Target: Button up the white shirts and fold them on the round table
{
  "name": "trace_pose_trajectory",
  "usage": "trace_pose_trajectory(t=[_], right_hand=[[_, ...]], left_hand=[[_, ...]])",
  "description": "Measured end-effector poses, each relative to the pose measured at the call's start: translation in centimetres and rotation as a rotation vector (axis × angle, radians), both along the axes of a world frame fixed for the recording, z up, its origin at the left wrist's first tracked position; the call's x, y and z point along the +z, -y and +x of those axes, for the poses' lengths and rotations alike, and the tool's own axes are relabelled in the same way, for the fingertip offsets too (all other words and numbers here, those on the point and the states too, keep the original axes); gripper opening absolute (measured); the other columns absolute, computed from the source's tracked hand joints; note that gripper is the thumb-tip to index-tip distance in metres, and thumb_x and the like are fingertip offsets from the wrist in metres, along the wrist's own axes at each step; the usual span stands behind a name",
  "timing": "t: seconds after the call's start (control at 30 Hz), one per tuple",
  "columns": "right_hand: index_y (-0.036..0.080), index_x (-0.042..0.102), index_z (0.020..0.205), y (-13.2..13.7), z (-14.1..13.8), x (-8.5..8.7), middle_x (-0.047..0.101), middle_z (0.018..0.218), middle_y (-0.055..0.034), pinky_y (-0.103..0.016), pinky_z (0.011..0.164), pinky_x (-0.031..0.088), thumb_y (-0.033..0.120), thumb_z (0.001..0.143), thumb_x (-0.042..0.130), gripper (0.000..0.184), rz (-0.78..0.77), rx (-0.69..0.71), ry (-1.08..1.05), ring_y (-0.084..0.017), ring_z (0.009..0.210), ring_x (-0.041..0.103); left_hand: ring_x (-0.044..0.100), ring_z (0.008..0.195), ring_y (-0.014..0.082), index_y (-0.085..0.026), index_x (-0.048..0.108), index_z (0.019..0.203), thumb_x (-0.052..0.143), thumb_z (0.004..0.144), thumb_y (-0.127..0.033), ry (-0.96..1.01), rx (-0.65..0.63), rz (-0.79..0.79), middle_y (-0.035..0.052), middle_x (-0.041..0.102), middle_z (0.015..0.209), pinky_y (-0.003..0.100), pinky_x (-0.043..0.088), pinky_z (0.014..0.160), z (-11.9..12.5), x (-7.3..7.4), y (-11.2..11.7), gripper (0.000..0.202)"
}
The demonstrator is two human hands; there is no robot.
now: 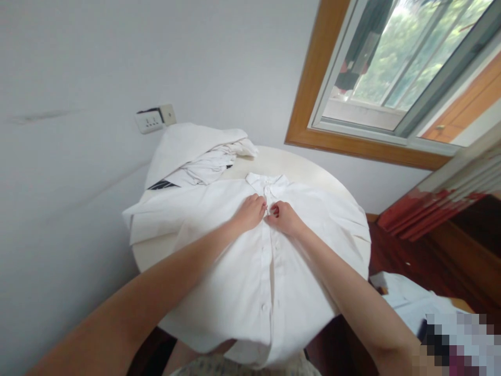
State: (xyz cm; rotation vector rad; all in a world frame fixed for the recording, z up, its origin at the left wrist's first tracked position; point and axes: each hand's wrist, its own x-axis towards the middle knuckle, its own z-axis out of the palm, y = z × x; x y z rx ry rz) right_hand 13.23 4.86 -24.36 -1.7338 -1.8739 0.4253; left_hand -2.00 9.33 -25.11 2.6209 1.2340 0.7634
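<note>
A white button-up shirt [219, 282] lies spread front side up over a round table, its collar at the far side and its hem over the near edge. My left hand [252, 210] and my right hand [284, 216] meet at the front placket, a little below the collar. The fingers of each are pinched on an edge of the placket. Whatever button sits between the fingertips is too small to make out. Below my hands the two front edges lie apart, with a few buttons showing along them.
A heap of folded white clothes [199, 151] sits at the table's back left. Bare tabletop [282, 159] shows behind the collar. Beyond it are a wall with a socket [151, 121] and a wood-framed window. More light-coloured cloth [407, 297] lies lower right, near a red curtain [426, 211].
</note>
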Motion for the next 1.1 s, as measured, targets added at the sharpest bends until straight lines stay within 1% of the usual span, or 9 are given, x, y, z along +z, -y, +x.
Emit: trace_pose_trajectory(t=[0.1, 0.27, 0.4, 0.5, 0.6, 0.7, 0.83, 0.97, 1.1], right_hand=[[0.009, 0.063, 0.094, -1.3, 0.3, -0.4, 0.064, 0.081, -0.0061, -0.023, 0.067, 0.044, 0.024, 0.068, 0.067, 0.030, 0.050, -0.026, 0.005, -0.013, 0.069, 0.056], [0.010, 0.063, 0.087, -2.7, 0.6, -0.2, 0.064, 0.077, -0.0048, -0.023, 0.065, 0.044, 0.025, 0.068, 0.064, 0.024, 0.100, -0.053, -0.095, -0.012, 0.067, 0.056], [0.014, 0.064, 0.076, -2.8, 1.3, 0.0, 0.063, 0.068, -0.0013, -0.021, 0.061, 0.041, 0.030, 0.071, 0.061, 0.017, 0.083, -0.020, -0.159, -0.011, 0.061, 0.054], [0.015, 0.064, 0.070, -2.8, 2.1, 0.2, 0.060, 0.061, 0.0007, -0.020, 0.056, 0.037, 0.033, 0.073, 0.058, 0.019, 0.007, -0.007, -0.197, -0.010, 0.057, 0.052], [0.014, 0.067, 0.070, -2.7, 2.8, 0.4, 0.060, 0.061, 0.0011, -0.020, 0.055, 0.036, 0.031, 0.073, 0.056, 0.020, -0.065, 0.001, -0.216, -0.010, 0.057, 0.051], [0.013, 0.070, 0.072, -2.8, 3.2, 0.7, 0.061, 0.061, 0.0011, -0.020, 0.055, 0.036, 0.029, 0.072, 0.055, 0.022, -0.091, 0.026, -0.206, -0.010, 0.058, 0.051], [0.013, 0.070, 0.072, -2.7, 3.3, 0.9, 0.060, 0.060, 0.0008, -0.019, 0.054, 0.036, 0.028, 0.071, 0.057, 0.020, -0.115, 0.049, -0.222, -0.011, 0.057, 0.051], [0.013, 0.068, 0.071, -2.4, 3.1, 1.1, 0.062, 0.061, -0.0005, -0.019, 0.053, 0.037, 0.025, 0.067, 0.060, 0.016, -0.133, 0.039, -0.239, -0.011, 0.056, 0.053], [0.013, 0.067, 0.068, -2.2, 2.8, 1.2, 0.062, 0.059, -0.0007, -0.020, 0.053, 0.036, 0.025, 0.067, 0.058, 0.014, -0.107, 0.006, -0.211, -0.011, 0.055, 0.053]], left_hand=[[0.056, 0.093, 0.0218, -0.016, 0.061, 0.090, 0.041, 0.091, -0.018, 0.021, -0.051, 0.003, 0.0085, 0.058, 0.089, 0.037, 0.044, 0.090, 0.0, -0.1, -1.8, 0.020], [0.057, 0.089, 0.0195, -0.015, 0.063, 0.087, 0.042, 0.089, -0.016, 0.052, -0.091, -0.013, 0.0077, 0.059, 0.087, 0.035, 0.045, 0.088, 0.2, -0.1, -4.3, 0.022], [0.057, 0.089, 0.0193, -0.015, 0.065, 0.088, 0.044, 0.090, -0.019, 0.071, -0.112, 0.001, 0.0078, 0.061, 0.087, 0.034, 0.045, 0.088, -0.1, -0.4, -4.6, 0.021], [0.057, 0.094, 0.0208, -0.016, 0.065, 0.091, 0.051, 0.089, -0.025, 0.062, -0.154, 0.002, 0.0083, 0.061, 0.091, 0.036, 0.044, 0.091, -0.6, -0.5, -4.3, 0.017], [0.056, 0.099, 0.0221, -0.018, 0.065, 0.092, 0.057, 0.086, -0.030, 0.044, -0.176, -0.017, 0.0083, 0.062, 0.096, 0.037, 0.043, 0.094, -0.8, -0.4, -4.0, 0.016], [0.056, 0.100, 0.0226, -0.019, 0.064, 0.092, 0.059, 0.084, -0.031, -0.007, -0.126, -0.031, 0.0078, 0.061, 0.098, 0.036, 0.043, 0.092, -0.5, 0.0, -3.6, 0.015], [0.058, 0.100, 0.0230, -0.020, 0.063, 0.093, 0.057, 0.087, -0.032, -0.071, -0.067, -0.038, 0.0075, 0.061, 0.098, 0.035, 0.044, 0.090, 0.2, 0.5, -2.9, 0.015], [0.060, 0.094, 0.0248, -0.018, 0.063, 0.092, 0.057, 0.087, -0.034, -0.119, 0.019, -0.060, 0.0100, 0.064, 0.095, 0.035, 0.045, 0.084, 0.7, 1.1, -2.2, 0.018], [0.062, 0.089, 0.0269, -0.015, 0.063, 0.091, 0.057, 0.087, -0.036, -0.137, 0.099, -0.072, 0.0124, 0.065, 0.092, 0.035, 0.045, 0.077, 1.0, 1.3, -1.7, 0.022]])
